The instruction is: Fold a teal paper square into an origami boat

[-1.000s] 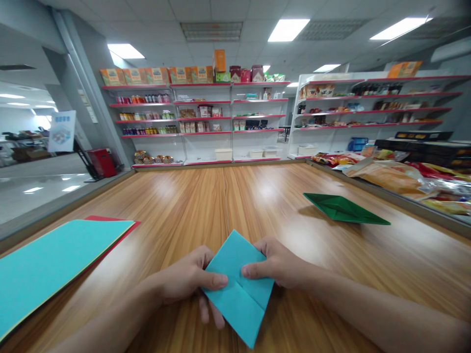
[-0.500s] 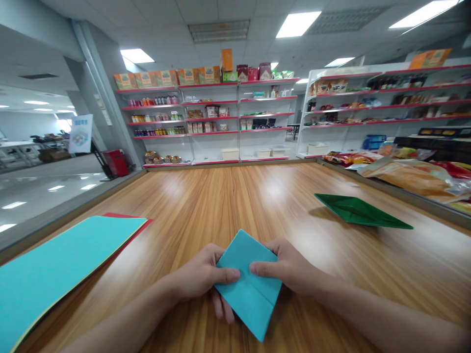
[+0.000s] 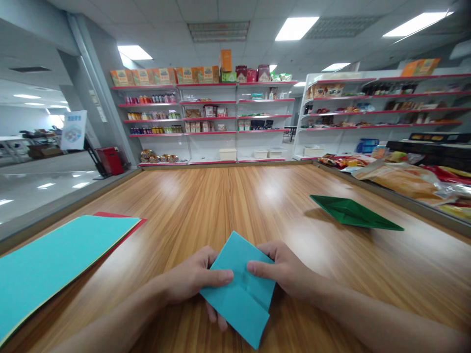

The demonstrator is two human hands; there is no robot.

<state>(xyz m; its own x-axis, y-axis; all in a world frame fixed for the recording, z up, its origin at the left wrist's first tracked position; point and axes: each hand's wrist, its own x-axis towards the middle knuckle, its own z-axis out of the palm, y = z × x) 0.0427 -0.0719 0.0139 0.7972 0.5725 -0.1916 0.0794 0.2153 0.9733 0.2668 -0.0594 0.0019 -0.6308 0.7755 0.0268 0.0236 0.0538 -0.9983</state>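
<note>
A folded piece of light blue paper (image 3: 241, 299) is between my two hands, above the near part of the wooden table. My left hand (image 3: 200, 277) grips its left corner, thumb pressed flat on top and the other fingers underneath. On the opposite side my right hand (image 3: 281, 267) pinches the paper, its thumb on the upper face and its fingers mostly hidden behind. Creases run across the middle of the paper, and its lower right edge shows a step where layers part. Further off to the right lies a folded dark green paper shape (image 3: 353, 213) with pointed ends.
At the left, a stack of coloured paper sheets (image 3: 69, 257) lies with light blue on top and red beneath. Packaged goods (image 3: 405, 179) fill the area past the table's right edge. Store shelves (image 3: 209, 117) stand beyond the far edge of the wooden table (image 3: 191, 196).
The blue paper has shifted slightly left in view with both hands. Its lower layers have spread, so the lower right edge now looks stepped and the lower end wider.
</note>
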